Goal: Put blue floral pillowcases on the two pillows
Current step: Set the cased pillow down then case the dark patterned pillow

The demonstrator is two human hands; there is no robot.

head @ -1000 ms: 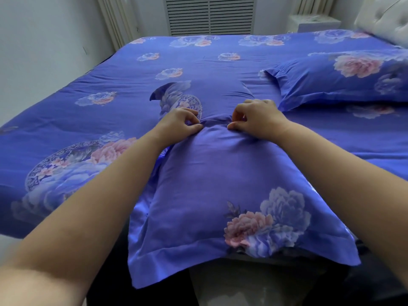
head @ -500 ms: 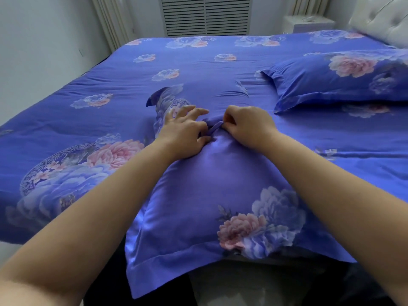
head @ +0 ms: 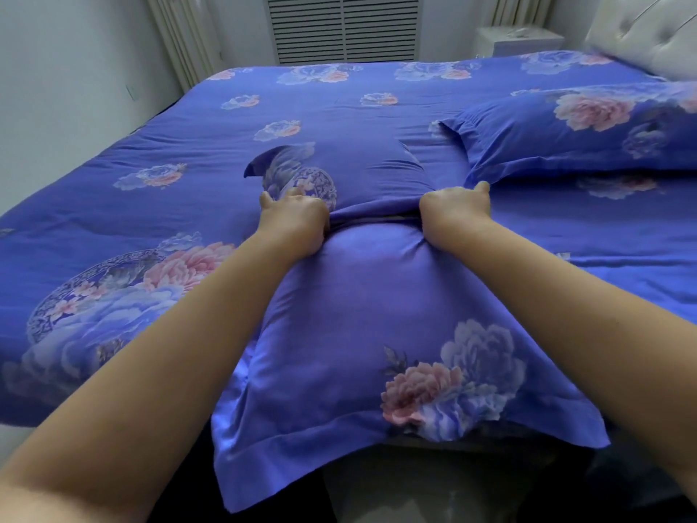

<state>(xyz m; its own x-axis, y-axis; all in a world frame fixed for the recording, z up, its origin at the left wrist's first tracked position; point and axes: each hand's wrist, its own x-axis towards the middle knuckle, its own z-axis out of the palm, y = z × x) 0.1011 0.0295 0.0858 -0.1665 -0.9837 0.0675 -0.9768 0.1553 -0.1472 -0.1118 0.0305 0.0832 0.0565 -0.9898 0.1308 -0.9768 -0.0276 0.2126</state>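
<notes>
Hands spread apart since earlier: left hand [head: 296, 217] and right hand [head: 454, 209] each fist-grip the pillowcase [head: 358, 326] opening; second pillow [head: 588, 134] beyond, right.

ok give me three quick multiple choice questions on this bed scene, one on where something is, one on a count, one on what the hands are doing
1. Where does the finished pillow lie?
A. on the floor
B. on the bed near the headboard, at the right
C. under the near pillow

2. How many pillows in blue floral cases show?
A. one
B. two
C. four

3. What are the two hands doing?
A. both grip the far end of the near pillowcase
B. both rest flat and open on the duvet
C. one holds the nightstand

Answers:
1 B, it lies on the blue sheet at the right by the padded headboard.
2 B, the near pillow under the arms and the one by the headboard.
3 A, the left hand and the right hand each have fingers curled into the bunched fabric at the case's far end, set apart from each other.
</notes>
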